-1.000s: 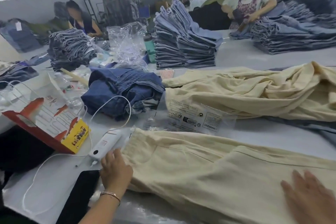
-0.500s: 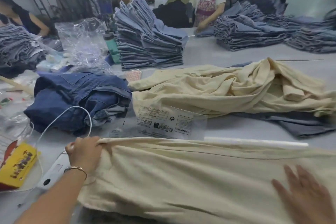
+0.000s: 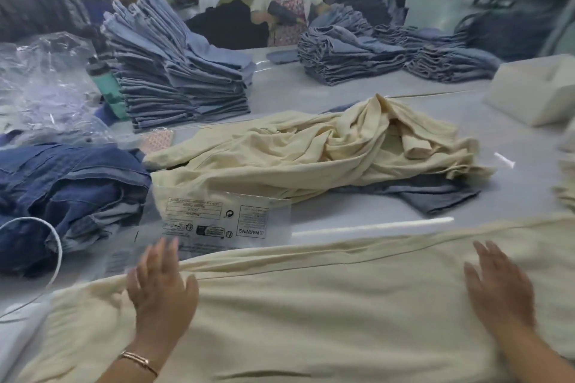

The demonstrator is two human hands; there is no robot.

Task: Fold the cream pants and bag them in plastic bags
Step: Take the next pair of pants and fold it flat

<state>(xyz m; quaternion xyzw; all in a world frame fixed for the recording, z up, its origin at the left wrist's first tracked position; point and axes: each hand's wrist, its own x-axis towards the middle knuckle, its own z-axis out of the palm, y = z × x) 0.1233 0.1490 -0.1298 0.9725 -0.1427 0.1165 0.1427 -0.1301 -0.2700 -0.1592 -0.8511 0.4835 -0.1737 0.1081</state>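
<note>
Nearest to us, our left hand (image 3: 161, 284) lies flat on the cream pants (image 3: 311, 314), fingers straight and spread, gripping nothing; a thin bracelet (image 3: 138, 362) circles its wrist. Our right hand (image 3: 497, 286) rests on the same cloth well to the right, fingers likewise straight and a little blurred. The pants stretch across the worktop (image 3: 357, 96) under both hands, and their ends run out of view at the bottom and right edges, so we cannot tell how far they are folded.

Just beyond the left hand's fingertips lies a clear plastic bag (image 3: 217, 221) with printed warning labels; its near edge is tucked behind the pants' upper hem. Left of that hand a white cable (image 3: 57, 246) loops down, cut off at the frame's edge, and beyond it sits a heap of dark blue jeans (image 3: 68, 190).

Past the bag, between the two hands and farther off, a rumpled pile of cream garments (image 3: 311, 152) rests on a grey-blue piece that mostly hides beneath it. Farther left we see crumpled clear plastic (image 3: 40, 87) and a green bottle (image 3: 107, 87) touching a tall stack of folded light denim (image 3: 180, 71). Beyond the right hand sits a white box (image 3: 535, 87), partly cut off. At the far side a person in an apron (image 3: 286, 6) stands behind more denim stacks (image 3: 373, 53); everything behind is blurred.
</note>
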